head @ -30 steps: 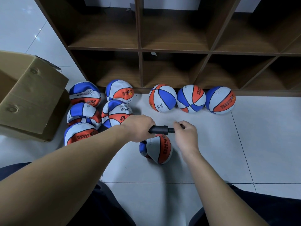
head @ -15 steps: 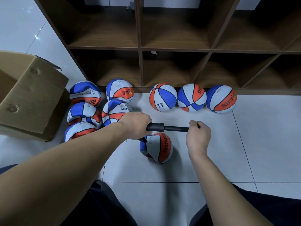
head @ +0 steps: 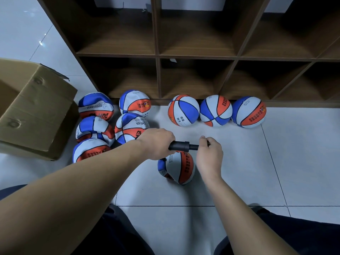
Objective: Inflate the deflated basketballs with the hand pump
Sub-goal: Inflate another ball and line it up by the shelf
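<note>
A black hand pump (head: 181, 146) lies level just above a partly flat blue, white and orange basketball (head: 179, 167) on the floor tiles. My left hand (head: 156, 143) grips the pump's barrel. My right hand (head: 209, 153) grips the handle at the right end, close to the barrel, so only a short piece of rod shows. The pump's needle end is hidden behind my left hand. Several dented, flat basketballs (head: 95, 129) are heaped to the left. Three round balls (head: 215, 111) stand in a row against the shelf.
A dark wooden shelf unit (head: 158, 57) with bare compartments fills the back. An open cardboard box (head: 36, 111) sits at the left beside the flat balls. My knees in dark trousers (head: 114, 234) are at the bottom edge. Bare floor tiles (head: 287, 162) lie to the right.
My right hand pulled the handle out to the right half a second ago, then pushed it back in towards the barrel. My left hand and the ball stayed put.
</note>
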